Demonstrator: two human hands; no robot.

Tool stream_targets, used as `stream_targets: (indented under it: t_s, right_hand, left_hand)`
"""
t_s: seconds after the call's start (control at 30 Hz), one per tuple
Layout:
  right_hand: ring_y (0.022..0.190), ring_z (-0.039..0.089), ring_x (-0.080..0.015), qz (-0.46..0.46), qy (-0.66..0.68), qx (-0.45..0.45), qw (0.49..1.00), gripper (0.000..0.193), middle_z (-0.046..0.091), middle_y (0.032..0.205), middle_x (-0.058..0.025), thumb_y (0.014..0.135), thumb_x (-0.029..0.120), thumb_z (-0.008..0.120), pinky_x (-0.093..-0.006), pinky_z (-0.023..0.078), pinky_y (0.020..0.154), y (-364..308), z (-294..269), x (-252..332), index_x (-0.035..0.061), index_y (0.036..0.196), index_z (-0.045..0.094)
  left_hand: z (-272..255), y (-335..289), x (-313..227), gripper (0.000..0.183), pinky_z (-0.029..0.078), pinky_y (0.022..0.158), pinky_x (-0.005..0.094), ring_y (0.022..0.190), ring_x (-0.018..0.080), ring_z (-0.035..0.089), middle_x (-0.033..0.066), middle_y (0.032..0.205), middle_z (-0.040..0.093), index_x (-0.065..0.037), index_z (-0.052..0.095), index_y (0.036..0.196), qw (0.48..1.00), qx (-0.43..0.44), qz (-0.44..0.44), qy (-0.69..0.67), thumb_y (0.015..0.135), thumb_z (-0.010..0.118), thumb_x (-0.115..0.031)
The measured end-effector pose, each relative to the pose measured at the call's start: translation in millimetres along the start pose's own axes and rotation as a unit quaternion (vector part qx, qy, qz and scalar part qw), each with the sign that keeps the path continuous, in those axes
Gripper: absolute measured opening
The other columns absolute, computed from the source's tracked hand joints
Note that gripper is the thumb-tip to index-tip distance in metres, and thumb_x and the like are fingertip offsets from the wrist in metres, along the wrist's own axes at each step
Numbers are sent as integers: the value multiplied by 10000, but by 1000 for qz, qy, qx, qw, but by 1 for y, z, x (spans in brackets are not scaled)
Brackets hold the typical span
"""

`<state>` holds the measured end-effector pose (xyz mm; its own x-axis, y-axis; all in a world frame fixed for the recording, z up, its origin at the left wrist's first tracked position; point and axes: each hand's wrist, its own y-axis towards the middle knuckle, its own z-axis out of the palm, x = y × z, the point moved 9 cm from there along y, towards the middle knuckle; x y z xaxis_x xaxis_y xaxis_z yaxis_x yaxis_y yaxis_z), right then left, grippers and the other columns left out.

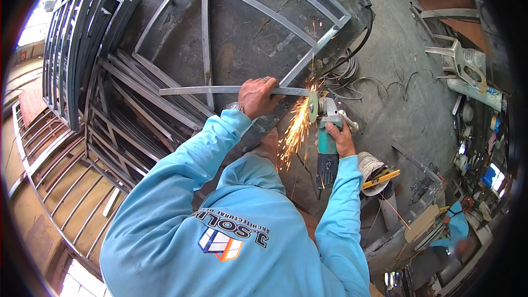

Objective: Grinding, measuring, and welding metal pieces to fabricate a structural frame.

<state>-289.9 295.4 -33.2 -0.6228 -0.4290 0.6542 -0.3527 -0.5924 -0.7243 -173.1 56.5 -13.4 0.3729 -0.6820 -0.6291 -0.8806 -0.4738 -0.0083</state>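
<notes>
My left hand (257,98) is closed over a square metal bar (206,90), pressing it near the edge of the dark steel table (242,38). In my right hand (342,138) is a green angle grinder (326,151), gripped round its body. The grinder's disc (313,106) touches the right end of the bar. Orange sparks (297,132) spray downward from that contact, toward my legs. A welded metal frame (258,5) of curved and straight bars lies on the table beyond my left hand.
Loose metal bars (146,91) and stacked dark frames (71,49) crowd the left side. Coiled cable (345,69) lies on the concrete floor. A bucket (371,166) with a yellow level (380,179) stands right of my forearm. A plastic chair (454,58) and another person (454,228) are farther right.
</notes>
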Motion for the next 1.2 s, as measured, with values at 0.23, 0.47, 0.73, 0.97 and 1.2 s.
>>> stream_targets:
  t_s: [0.23, 0.47, 0.73, 0.97, 1.2]
  right_hand:
    - [651, 661, -230, -16, -23, -20, 999, 481, 639, 914, -118, 817, 311, 767, -379, 572, 543, 15, -7, 5, 47, 1132, 519]
    - [661, 672, -272, 21, 77, 8, 997, 491, 637, 917, -159, 839, 296, 738, -391, 579, 555, -15, 1, -44, 55, 1179, 478]
    - [694, 681, -310, 50, 110, -35, 992, 563, 642, 904, -182, 832, 280, 739, -428, 600, 599, -53, -56, -109, 51, 1264, 460]
    - [618, 674, -274, 8, 39, -52, 998, 651, 649, 792, -154, 797, 515, 730, -381, 574, 536, -64, -61, -116, 26, 1156, 494]
    - [619, 670, -290, 11, 96, -47, 994, 588, 648, 821, -157, 815, 371, 760, -410, 579, 530, -69, -43, -123, 55, 1213, 464]
  left_hand:
    - [1, 1, -2, 321, 483, 689, 417, 767, 284, 659, 63, 813, 659, -98, 628, 923, 1000, -1, 0, 0, 733, 771, -313]
    - [-7, 2, 0, 359, 479, 700, 427, 787, 293, 650, 83, 830, 649, -89, 636, 931, 999, 5, 28, 18, 748, 751, -375]
    - [-9, -13, 26, 563, 500, 675, 463, 762, 364, 649, 168, 717, 648, -54, 649, 772, 974, 209, 1, 83, 931, 453, -557]
    - [-45, -41, 63, 540, 461, 712, 456, 713, 332, 635, 142, 658, 633, -58, 646, 711, 950, 247, 98, 166, 965, 438, -488]
    - [-57, -57, 107, 456, 435, 791, 443, 804, 312, 599, 142, 777, 619, -73, 643, 863, 938, 271, 89, 194, 993, 413, -445]
